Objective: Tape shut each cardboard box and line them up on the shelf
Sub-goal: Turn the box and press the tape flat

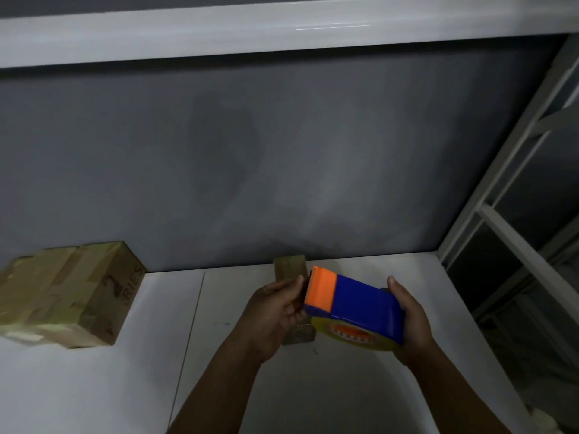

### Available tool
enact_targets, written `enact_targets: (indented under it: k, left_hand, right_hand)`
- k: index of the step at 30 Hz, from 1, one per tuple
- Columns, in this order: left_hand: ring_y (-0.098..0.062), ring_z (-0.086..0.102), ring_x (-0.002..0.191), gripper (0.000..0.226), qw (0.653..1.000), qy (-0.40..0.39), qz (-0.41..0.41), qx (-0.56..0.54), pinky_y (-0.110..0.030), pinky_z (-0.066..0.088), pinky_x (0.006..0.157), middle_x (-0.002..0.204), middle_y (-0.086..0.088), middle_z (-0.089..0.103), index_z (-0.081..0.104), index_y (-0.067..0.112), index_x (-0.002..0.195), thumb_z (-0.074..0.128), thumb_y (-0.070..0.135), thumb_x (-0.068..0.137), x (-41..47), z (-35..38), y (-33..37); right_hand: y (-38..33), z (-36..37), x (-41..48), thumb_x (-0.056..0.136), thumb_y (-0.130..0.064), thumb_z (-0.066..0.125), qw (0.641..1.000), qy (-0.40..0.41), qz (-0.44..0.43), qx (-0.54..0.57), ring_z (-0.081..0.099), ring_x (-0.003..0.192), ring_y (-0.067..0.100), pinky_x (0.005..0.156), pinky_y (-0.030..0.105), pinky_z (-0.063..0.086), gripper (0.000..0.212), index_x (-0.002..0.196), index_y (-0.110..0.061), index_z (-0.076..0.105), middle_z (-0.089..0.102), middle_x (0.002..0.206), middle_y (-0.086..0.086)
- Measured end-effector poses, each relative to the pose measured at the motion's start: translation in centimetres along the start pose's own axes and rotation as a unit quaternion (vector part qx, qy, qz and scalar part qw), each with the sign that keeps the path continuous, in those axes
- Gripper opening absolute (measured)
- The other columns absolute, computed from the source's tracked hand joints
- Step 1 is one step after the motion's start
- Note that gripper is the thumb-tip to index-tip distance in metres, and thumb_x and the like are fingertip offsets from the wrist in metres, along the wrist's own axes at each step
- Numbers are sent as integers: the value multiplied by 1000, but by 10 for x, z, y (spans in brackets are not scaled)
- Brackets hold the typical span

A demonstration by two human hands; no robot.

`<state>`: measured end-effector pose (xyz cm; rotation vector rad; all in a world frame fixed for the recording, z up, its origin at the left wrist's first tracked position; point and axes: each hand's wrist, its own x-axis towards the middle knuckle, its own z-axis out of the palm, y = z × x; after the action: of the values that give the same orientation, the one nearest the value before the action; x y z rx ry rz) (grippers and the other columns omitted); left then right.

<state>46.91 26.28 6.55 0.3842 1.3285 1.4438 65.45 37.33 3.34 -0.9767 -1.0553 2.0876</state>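
- A person's two hands hold a blue and orange tape dispenser (360, 303) in the air above a white shelf (391, 402), close to its grey back wall.
- The right hand (410, 321) wraps around the blue rear end. Its thumb is on top and its fingers curl under the roll of yellowish tape (354, 339).
- The left hand (275, 311) curls around the orange front end, with the thumb right beside the toothed blade (310, 285). Whether it also pinches a loose tape end is not visible.
- A small cardboard box (289, 269) lies on the shelf just behind and below the hands and is mostly hidden by them. Whether it is sealed cannot be told.
- A larger cardboard box (72, 292) sits well apart on the left, near the wall, already covered in tape strips.
- The step in hand is probably freeing the tape end.
- To do it well, keep the thumb clear of the teeth and draw the strip out flat so it does not fold onto itself.
- Then stick the end over one edge of the small box before pulling the dispenser along the seam.
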Motion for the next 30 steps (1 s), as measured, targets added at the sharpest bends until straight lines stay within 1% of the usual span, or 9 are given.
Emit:
enact_targets:
  k: [4, 8, 11, 13, 16, 19, 21, 24, 30]
  left_hand:
    - [-20, 68, 94, 31, 1000, -7, -12, -22, -28, 54, 74, 106, -15, 70, 62, 5, 111, 45, 27, 97, -2, -1, 2]
    - [-23, 66, 100, 42, 999, 10, -24, -36, -29, 53, 73, 110, -17, 68, 58, 4, 120, 40, 35, 99, -1, -1, 1]
    - [-27, 66, 100, 61, 996, 22, -52, -66, -32, 53, 73, 108, -19, 69, 60, 3, 119, 29, 51, 97, 2, -4, 5]
    - [-26, 67, 99, 65, 998, 15, -47, -25, -32, 53, 71, 108, -17, 69, 62, 6, 116, 29, 58, 94, 3, -7, 6]
    - [-23, 69, 94, 33, 995, 43, -13, 88, -29, 53, 73, 101, -13, 71, 65, 9, 107, 52, 36, 93, 2, -9, 7]
    - [-20, 68, 81, 8, 987, 118, 7, 106, -25, 54, 64, 86, -12, 72, 70, 8, 92, 63, 9, 88, 4, -11, 10]
    - [-19, 66, 75, 10, 981, 155, 12, 119, -24, 52, 60, 78, -9, 70, 69, 10, 80, 64, 4, 86, 5, -12, 12]
    - [-18, 64, 71, 18, 970, 180, 38, 155, -25, 51, 61, 69, -5, 68, 67, 14, 71, 65, 2, 84, 6, -12, 11]
    - [-18, 64, 72, 9, 964, 197, 55, 172, -23, 52, 62, 76, -7, 71, 71, 13, 80, 66, 7, 85, 9, -31, 13]
  right_hand:
    - [-2, 1, 1, 83, -43, 47, 1000, -1, -9, -12, 68, 61, 27, 60, 36, 58, 45, 87, 0, 60, 67, 72, 19]
    - [-3, 3, 2, 90, -39, 45, 1000, 5, -10, -15, 68, 62, 26, 59, 34, 58, 40, 86, -2, 61, 67, 73, 18]
    - [-3, 1, 3, 96, -36, 41, 999, 10, -17, -34, 68, 62, 27, 60, 35, 58, 41, 84, -3, 61, 67, 72, 18]
    - [-2, 0, 4, 95, -38, 40, 998, 10, -34, -61, 67, 62, 27, 63, 36, 57, 43, 80, -3, 61, 66, 71, 19]
    - [-3, 1, 8, 89, -46, 45, 992, -9, -68, -107, 65, 61, 29, 67, 37, 53, 50, 73, -2, 62, 64, 68, 21]
    - [-7, 2, 11, 77, -58, 60, 981, -59, -96, -159, 64, 62, 29, 62, 33, 54, 57, 72, -2, 65, 63, 68, 21]
    - [-11, 4, 12, 72, -54, 60, 970, -93, -106, -197, 64, 58, 21, 59, 27, 51, 40, 63, -16, 68, 63, 60, 9]
    - [-16, 5, 14, 70, -51, 61, 961, -114, -110, -226, 63, 59, 17, 61, 27, 49, 32, 59, -22, 67, 63, 58, 2]
    - [-25, -7, 11, 71, -44, 65, 953, -95, -107, -267, 62, 54, 12, 55, 22, 46, 28, 54, -22, 65, 60, 54, 0]
